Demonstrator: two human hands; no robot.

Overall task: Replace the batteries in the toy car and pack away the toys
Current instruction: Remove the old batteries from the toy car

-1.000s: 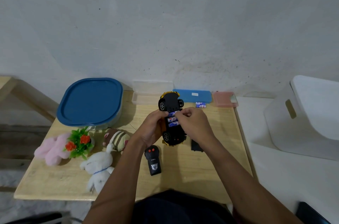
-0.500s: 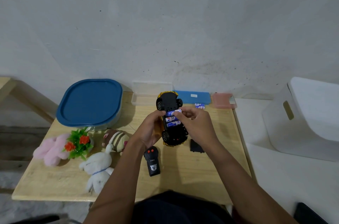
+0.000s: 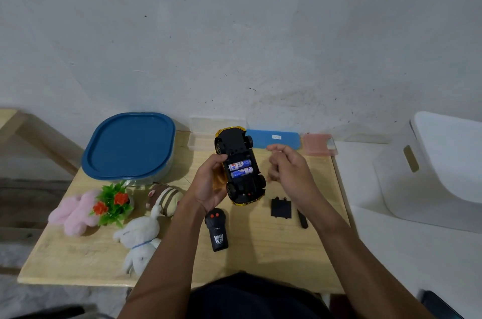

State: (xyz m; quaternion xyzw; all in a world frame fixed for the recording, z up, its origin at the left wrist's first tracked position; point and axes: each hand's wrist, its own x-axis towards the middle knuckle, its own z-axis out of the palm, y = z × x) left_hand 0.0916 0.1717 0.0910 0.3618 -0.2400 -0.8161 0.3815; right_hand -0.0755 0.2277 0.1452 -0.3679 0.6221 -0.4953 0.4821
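Note:
My left hand (image 3: 208, 184) grips the yellow and black toy car (image 3: 236, 147) upside down above the wooden table (image 3: 260, 261). Two blue and white batteries (image 3: 241, 168) lie in its open compartment, with a bare slot above them. To the right of the car my right hand (image 3: 292, 172) is apart from it, fingers curled in a pinch, apparently round a battery that they hide. The black battery cover (image 3: 281, 207) and a thin black tool (image 3: 302, 218) lie on the table below that hand. The black remote (image 3: 216, 230) lies near my left wrist.
A blue-lidded container (image 3: 130, 146) stands at the back left. A clear box (image 3: 203, 136), a blue lid (image 3: 273, 138) and a pink box (image 3: 317, 143) line the wall. A pink plush (image 3: 75, 211), toy plant (image 3: 112, 201), striped plush (image 3: 164, 198) and white bunny (image 3: 140, 237) lie left. A white bin (image 3: 430, 167) stands at the right.
My right hand has pulled away to the right from the car's compartment. Three batteries showed there before, two show now. My left hand keeps hold of the car.

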